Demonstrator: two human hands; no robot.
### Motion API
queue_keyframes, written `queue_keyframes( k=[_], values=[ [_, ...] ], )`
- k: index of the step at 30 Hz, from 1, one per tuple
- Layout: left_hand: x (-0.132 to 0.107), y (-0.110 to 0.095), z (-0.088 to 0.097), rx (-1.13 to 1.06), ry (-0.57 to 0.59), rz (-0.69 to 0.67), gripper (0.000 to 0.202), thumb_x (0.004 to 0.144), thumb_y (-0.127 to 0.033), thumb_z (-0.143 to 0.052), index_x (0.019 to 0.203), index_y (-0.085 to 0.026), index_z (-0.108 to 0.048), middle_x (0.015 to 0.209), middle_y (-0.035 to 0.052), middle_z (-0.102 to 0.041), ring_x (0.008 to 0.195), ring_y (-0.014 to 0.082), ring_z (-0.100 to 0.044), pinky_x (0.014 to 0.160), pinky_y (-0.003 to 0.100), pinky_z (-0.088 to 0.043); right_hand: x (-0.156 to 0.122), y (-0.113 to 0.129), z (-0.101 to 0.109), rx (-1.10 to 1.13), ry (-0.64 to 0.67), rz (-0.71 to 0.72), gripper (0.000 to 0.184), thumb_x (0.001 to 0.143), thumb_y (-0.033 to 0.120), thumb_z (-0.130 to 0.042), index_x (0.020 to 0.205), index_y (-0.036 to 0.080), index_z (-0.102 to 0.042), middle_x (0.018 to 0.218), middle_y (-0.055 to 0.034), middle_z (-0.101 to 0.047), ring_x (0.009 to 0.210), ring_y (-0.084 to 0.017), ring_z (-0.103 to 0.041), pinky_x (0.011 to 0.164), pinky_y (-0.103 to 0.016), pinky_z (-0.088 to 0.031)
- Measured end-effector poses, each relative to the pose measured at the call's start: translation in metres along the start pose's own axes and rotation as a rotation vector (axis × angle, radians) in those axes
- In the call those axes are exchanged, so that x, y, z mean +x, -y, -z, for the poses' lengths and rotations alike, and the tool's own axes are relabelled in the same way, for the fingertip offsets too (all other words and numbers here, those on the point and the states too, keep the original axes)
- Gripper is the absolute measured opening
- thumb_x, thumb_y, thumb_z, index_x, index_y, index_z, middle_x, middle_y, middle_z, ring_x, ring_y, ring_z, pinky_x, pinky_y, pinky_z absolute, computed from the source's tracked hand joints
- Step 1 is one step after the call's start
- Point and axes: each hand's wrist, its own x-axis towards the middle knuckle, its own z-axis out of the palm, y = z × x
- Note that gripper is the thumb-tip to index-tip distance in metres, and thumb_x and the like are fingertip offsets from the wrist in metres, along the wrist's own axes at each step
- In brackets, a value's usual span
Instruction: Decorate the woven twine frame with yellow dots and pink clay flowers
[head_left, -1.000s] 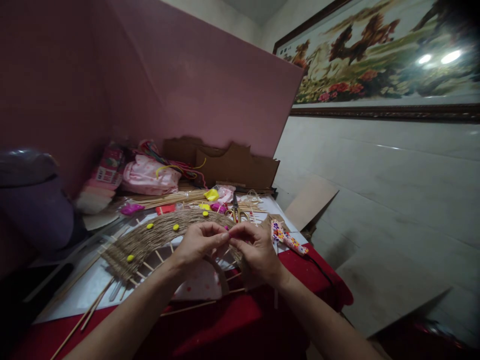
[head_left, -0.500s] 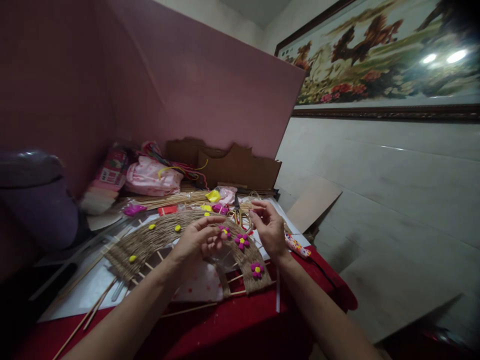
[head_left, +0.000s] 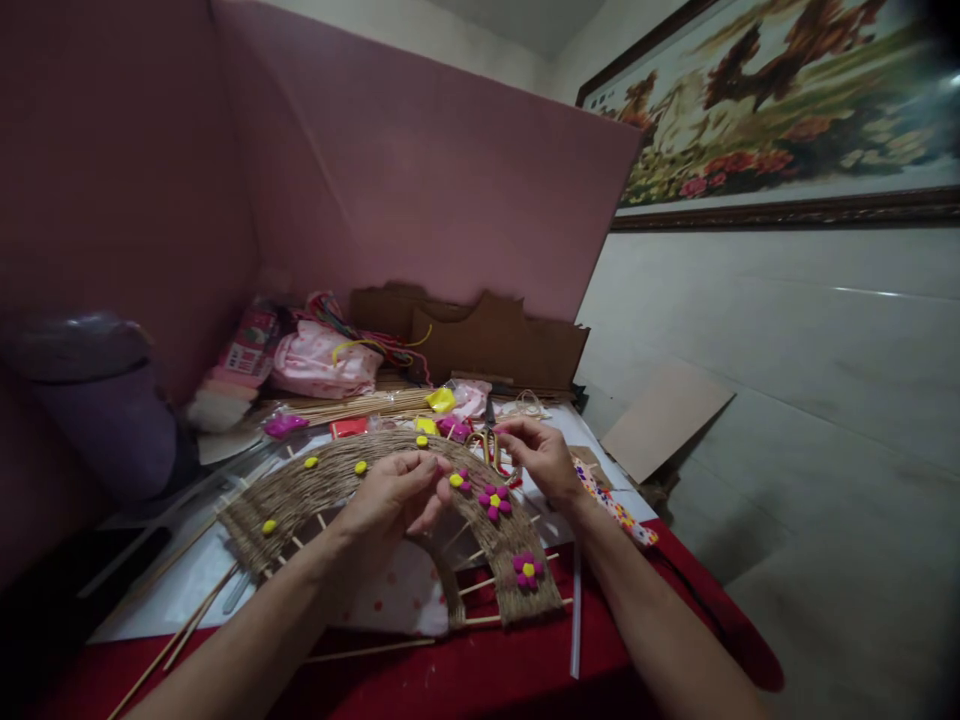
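Observation:
A woven jute arch (head_left: 322, 485) on thin wooden sticks lies on a white sheet over the red table (head_left: 480, 675). Pink flowers with yellow centres (head_left: 494, 501) and small yellow dots (head_left: 310, 462) sit on it. My left hand (head_left: 394, 497) hovers over the top of the arch with fingers curled in a pinch, next to a half-made flower (head_left: 457, 481); what it pinches is too small to name. My right hand (head_left: 536, 457) is further back by the scissors (head_left: 487, 438), fingertips pinched together near pink clay pieces (head_left: 452, 427).
Bamboo sticks (head_left: 352, 403), pink and yellow clay bits and a pink bag (head_left: 322, 365) crowd the back of the table. Cardboard pieces (head_left: 495, 340) lean on the pink wall. A patterned tool (head_left: 615, 505) lies at right, a purple container (head_left: 105, 410) at left.
My hands have parted: the right one moved back toward the scissors and clay pieces, the left stayed over the arch. The flowers on the arch have come into view.

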Motion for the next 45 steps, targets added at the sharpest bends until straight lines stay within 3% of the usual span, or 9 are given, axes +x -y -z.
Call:
queue_keyframes(
  k=[4, 8, 15, 22, 29, 33, 36, 40, 45],
  values=[
    [0.0, -0.002, -0.001, 0.066, -0.127, -0.055, 0.025, 0.067, -0.033, -0.073, 0.078, -0.012, -0.064, 0.053, -0.0023, -0.058, 0.035, 0.0029, -0.042, 0.033, 0.014, -0.025, -0.008, 0.0, -0.001, 0.006, 0.037, 0.071, 0.016, 0.078, 0.027, -0.061, 0.09, 0.02, -0.068, 0.073, -0.0004, -0.06, 0.053, -0.009, -0.046, 0.047, -0.021, -0.037],
    [-0.001, -0.008, -0.003, 0.111, -0.224, -0.149, 0.029, 0.06, -0.027, -0.078, 0.083, -0.012, -0.069, 0.06, 0.0, -0.063, 0.044, 0.0035, -0.049, 0.041, 0.013, -0.035, -0.006, 0.0, 0.003, -0.021, 0.013, 0.085, 0.014, 0.077, 0.028, -0.062, 0.084, 0.018, -0.069, 0.074, -0.0015, -0.06, 0.054, -0.009, -0.048, 0.048, -0.022, -0.038],
    [0.0, -0.008, -0.003, 0.05, -0.167, -0.144, 0.032, 0.058, -0.021, -0.078, 0.088, -0.012, -0.069, 0.077, 0.0076, -0.07, 0.054, 0.0091, -0.06, 0.045, 0.016, -0.043, -0.006, -0.003, 0.001, -0.035, 0.0, 0.042, 0.017, 0.074, 0.032, -0.066, 0.081, 0.017, -0.065, 0.059, 0.0023, -0.054, 0.048, -0.009, -0.047, 0.045, -0.022, -0.038],
    [-0.003, -0.006, -0.003, 0.07, -0.154, -0.16, 0.022, 0.06, -0.021, -0.078, 0.071, -0.014, -0.06, 0.063, 0.0012, -0.067, 0.047, 0.0076, -0.056, 0.043, 0.016, -0.043, -0.006, -0.01, 0.005, -0.153, -0.032, 0.094, 0.021, 0.081, 0.037, -0.058, 0.074, 0.017, -0.061, 0.06, 0.001, -0.053, 0.052, -0.011, -0.049, 0.051, -0.024, -0.04],
    [-0.002, -0.007, -0.006, 0.114, -0.147, -0.178, 0.031, 0.057, -0.026, -0.079, 0.082, -0.011, -0.068, 0.066, 0.0018, -0.066, 0.052, 0.0066, -0.056, 0.046, 0.014, -0.043, -0.003, -0.014, 0.005, -0.287, -0.06, 0.171, 0.017, 0.08, 0.031, -0.058, 0.085, 0.018, -0.067, 0.085, -0.0063, -0.063, 0.071, -0.017, -0.055, 0.061, -0.028, -0.043],
    [-0.001, -0.007, -0.005, 0.176, -0.204, -0.215, 0.028, 0.052, -0.022, -0.082, 0.071, -0.012, -0.063, 0.057, -0.0033, -0.06, 0.046, 0.0033, -0.05, 0.042, 0.012, -0.038, -0.001, -0.015, 0.004, -0.288, -0.058, 0.153, 0.019, 0.082, 0.031, -0.054, 0.077, 0.017, -0.066, 0.072, -0.0041, -0.06, 0.07, -0.017, -0.054, 0.064, -0.029, -0.041],
    [0.0, -0.006, -0.005, 0.203, -0.195, -0.252, 0.027, 0.061, -0.032, -0.077, 0.066, -0.014, -0.058, 0.049, -0.0057, -0.053, 0.037, 0.0024, -0.041, 0.034, 0.012, -0.028, -0.001, -0.017, 0.004, -0.254, -0.023, 0.113, 0.02, 0.083, 0.029, -0.049, 0.082, 0.018, -0.066, 0.068, -0.0023, -0.058, 0.065, -0.016, -0.052, 0.059, -0.027, -0.04],
    [0.0, -0.005, -0.003, 0.238, -0.167, -0.276, 0.028, 0.065, -0.034, -0.074, 0.081, -0.014, -0.064, 0.063, 0.0005, -0.064, 0.048, 0.0069, -0.052, 0.041, 0.016, -0.036, -0.002, -0.021, 0.004, -0.215, 0.014, 0.086, 0.022, 0.085, 0.028, -0.045, 0.092, 0.019, -0.063, 0.07, -0.0009, -0.056, 0.062, -0.014, -0.05, 0.056, -0.024, -0.038],
    [0.001, -0.008, -0.003, 0.356, -0.213, -0.363, 0.028, 0.054, -0.025, -0.08, 0.075, -0.013, -0.066, 0.06, -0.0017, -0.061, 0.048, 0.0051, -0.048, 0.044, 0.015, -0.036, -0.001, -0.018, 0.005, -0.308, 0.031, 0.127, 0.037, 0.086, 0.047, -0.043, 0.087, 0.016, -0.063, 0.072, -0.0021, -0.057, 0.067, -0.015, -0.05, 0.061, -0.025, -0.038]
  ],
)
